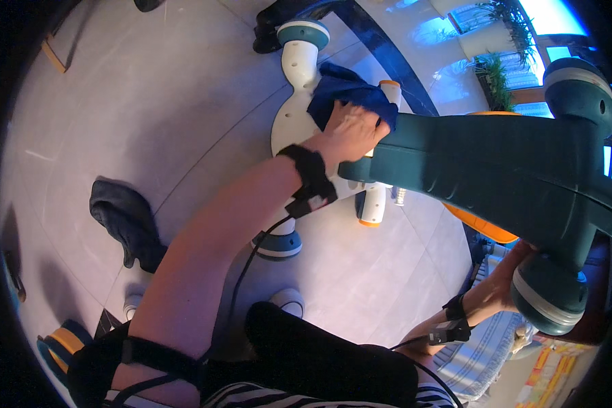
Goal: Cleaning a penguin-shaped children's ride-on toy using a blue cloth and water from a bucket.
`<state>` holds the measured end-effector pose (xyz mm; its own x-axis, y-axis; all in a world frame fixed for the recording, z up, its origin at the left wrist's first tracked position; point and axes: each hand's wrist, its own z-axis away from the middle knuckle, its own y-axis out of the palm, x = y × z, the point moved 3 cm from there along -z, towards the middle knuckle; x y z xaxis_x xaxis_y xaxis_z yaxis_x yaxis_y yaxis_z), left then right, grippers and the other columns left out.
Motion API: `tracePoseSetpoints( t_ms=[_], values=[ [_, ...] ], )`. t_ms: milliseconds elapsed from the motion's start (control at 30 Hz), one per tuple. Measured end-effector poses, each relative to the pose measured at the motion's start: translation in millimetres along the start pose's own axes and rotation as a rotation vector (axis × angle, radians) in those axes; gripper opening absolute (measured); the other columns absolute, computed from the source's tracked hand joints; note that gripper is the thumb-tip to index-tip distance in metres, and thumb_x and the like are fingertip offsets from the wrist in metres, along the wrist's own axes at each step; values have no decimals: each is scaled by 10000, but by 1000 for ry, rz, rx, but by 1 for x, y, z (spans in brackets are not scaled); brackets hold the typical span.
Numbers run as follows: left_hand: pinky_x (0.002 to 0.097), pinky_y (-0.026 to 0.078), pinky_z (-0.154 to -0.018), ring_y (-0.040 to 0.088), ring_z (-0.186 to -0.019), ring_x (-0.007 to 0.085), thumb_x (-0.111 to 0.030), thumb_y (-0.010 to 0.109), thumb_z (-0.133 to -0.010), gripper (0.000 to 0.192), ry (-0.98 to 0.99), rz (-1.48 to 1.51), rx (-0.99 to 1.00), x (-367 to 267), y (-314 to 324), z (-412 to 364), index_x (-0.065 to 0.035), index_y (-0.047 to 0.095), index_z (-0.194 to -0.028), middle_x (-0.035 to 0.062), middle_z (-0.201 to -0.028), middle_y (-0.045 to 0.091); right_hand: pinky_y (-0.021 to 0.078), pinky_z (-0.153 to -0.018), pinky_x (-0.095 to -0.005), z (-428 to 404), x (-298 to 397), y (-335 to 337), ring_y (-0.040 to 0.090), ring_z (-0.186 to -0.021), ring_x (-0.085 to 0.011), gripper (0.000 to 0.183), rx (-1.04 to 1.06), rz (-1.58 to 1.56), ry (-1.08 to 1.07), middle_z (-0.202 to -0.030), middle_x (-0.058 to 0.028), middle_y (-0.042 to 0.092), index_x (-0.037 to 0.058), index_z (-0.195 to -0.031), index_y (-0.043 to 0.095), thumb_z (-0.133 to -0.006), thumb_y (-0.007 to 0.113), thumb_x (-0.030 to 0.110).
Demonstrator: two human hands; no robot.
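A child's plastic ride-on toy in dark green and white lies tipped over before me, its rounded wheels sticking out at both ends. My left hand presses a navy blue cloth against the toy where its white frame meets the green body. At the lower right, my right hand holds the green end beside a wheel; its fingers are partly hidden behind the toy. Orange-tipped white tubes and a metal spring or bolt show under the body. Both wrists carry black straps with cabled modules.
A crumpled dark grey cloth lies on the tiled floor at left. An orange part shows behind the toy. Potted plants stand at upper right. A striped, fringed textile is at lower right. Black cables hang from both wrists.
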<state>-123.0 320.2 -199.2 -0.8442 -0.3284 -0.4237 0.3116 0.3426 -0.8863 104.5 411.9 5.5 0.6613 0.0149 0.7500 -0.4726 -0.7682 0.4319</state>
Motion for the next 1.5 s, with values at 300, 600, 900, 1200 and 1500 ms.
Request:
tracePoseSetpoints(
  t_ms=[300,600,900,1200,1500],
  values=[
    [493,190,-1041,343,-1204,364,-227,504,-824,487,-16,440,-362,-31,28,73,-19,409,-1254,211,-1304,364,331,-999,-408,11,-48,27,572,-1010,-220,390,189,203,346,-994,-138,606,55,-1043,554,-754,685,282],
    [549,263,-963,472,-1071,371,-262,461,-846,328,41,299,-354,-4,4,23,-59,504,-1100,223,-1104,509,332,-998,-413,-3,-6,12,578,-999,-222,391,-43,-13,-160,-984,-136,607,51,-1024,560,-738,700,278],
    [440,437,-619,571,-681,336,-173,386,-883,165,193,280,-201,16,-11,-47,-62,507,-864,147,-723,556,332,-996,-418,-4,-4,5,584,-987,-225,392,-83,-15,-229,-973,-134,609,46,-1005,565,-722,715,273],
    [495,236,-1013,416,-1103,358,-166,465,-833,303,63,266,-596,-5,47,32,24,539,-1058,218,-1115,494,332,-994,-422,-7,-7,6,589,-975,-228,394,-113,-38,-254,-963,-132,611,42,-986,571,-705,730,268],
    [456,210,-1044,332,-1220,344,-133,544,-790,474,202,421,-213,-67,85,136,-35,433,-1240,173,-1277,415,332,-993,-427,-5,-5,7,595,-964,-230,396,-152,-72,-285,-952,-129,613,38,-967,577,-689,745,263]
  ],
)
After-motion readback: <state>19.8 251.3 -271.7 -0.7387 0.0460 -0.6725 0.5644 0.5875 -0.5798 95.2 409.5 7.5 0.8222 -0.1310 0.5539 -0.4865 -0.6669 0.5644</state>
